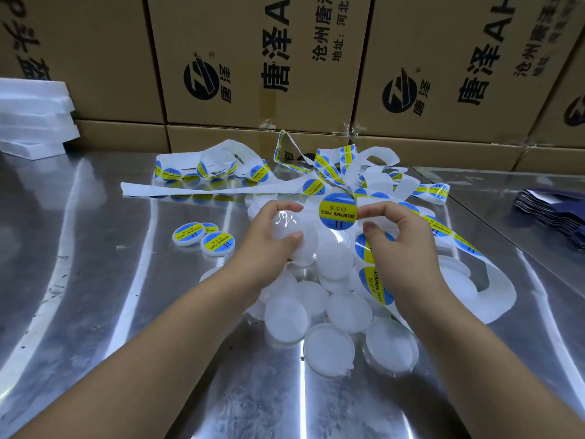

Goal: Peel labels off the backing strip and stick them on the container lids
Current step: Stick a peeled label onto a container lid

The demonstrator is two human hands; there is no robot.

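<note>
Peeled round label (pixel 338 211) pinched at fingertips of right hand (pixel 402 248), just beside blank lid (pixel 286 228) gripped in left hand (pixel 269 245); hands near, apart. Backing strip (pixel 503 299) trailing under and right of right hand; unlabelled lids (pixel 316 299) heaped beneath both; labelled lids (pixel 202 237) left of left hand.

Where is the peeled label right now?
Head view, centre: the peeled label is pinched by the right hand, just right of the bare lid gripped by the left hand.
</note>
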